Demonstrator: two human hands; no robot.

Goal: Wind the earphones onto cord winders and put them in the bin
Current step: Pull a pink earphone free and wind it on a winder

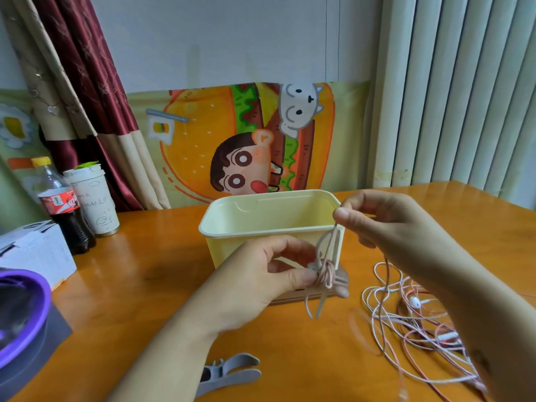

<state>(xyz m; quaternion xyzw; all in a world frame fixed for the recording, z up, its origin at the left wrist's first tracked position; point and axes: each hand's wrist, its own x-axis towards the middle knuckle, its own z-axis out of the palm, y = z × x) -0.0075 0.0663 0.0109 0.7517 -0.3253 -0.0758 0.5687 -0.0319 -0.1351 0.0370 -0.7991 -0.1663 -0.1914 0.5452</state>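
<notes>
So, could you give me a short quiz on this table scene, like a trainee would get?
1. True or false: a spare grey winder lies on the table, outside the yellow bin.
2. The right hand pinches the pink cord; what holds the wound winder? A left hand, B the bin, C nothing.
3. Fill in: the loose earphone tangle lies to the bin's ___.
Key: 1 true; 2 A; 3 right.
</notes>
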